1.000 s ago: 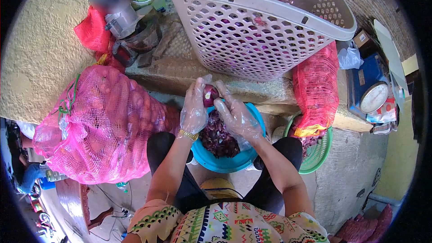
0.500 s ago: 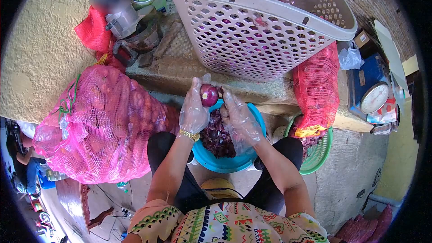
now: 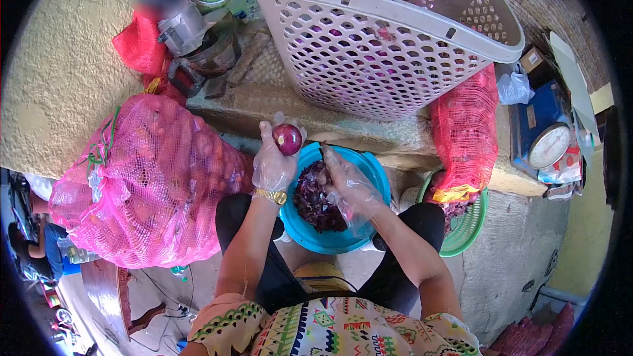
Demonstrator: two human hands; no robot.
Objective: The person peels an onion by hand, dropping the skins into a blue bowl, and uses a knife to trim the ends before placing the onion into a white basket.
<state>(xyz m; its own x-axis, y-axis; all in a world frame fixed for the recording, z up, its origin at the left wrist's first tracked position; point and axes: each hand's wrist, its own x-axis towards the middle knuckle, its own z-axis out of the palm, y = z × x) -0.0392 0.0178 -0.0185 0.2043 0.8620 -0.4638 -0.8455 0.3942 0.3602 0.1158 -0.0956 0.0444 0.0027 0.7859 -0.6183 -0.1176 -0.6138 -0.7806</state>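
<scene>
My left hand (image 3: 275,161), in a clear plastic glove, grips a peeled, shiny red onion (image 3: 287,139) with a pale cut end facing me. It is held above the left rim of the blue basin (image 3: 308,242). My right hand (image 3: 353,184), also gloved, is curled over the basin's right side. From its fingertips juts a small dark blade-like tool (image 3: 323,149), mostly hidden by the fingers. Dark purple onion skins (image 3: 318,207) fill the basin, which sits between my knees.
A large perforated basket (image 3: 369,46) holding onions stands on the ledge ahead. At left bulges a pink mesh sack (image 3: 151,184) of onions. To the right are a red mesh sack (image 3: 465,125), a green basket (image 3: 469,231) and a dial scale (image 3: 548,145).
My left hand has moved left with the onion, away from the right hand. The right hand has lowered slightly over the basin, and the two hands are farther apart.
</scene>
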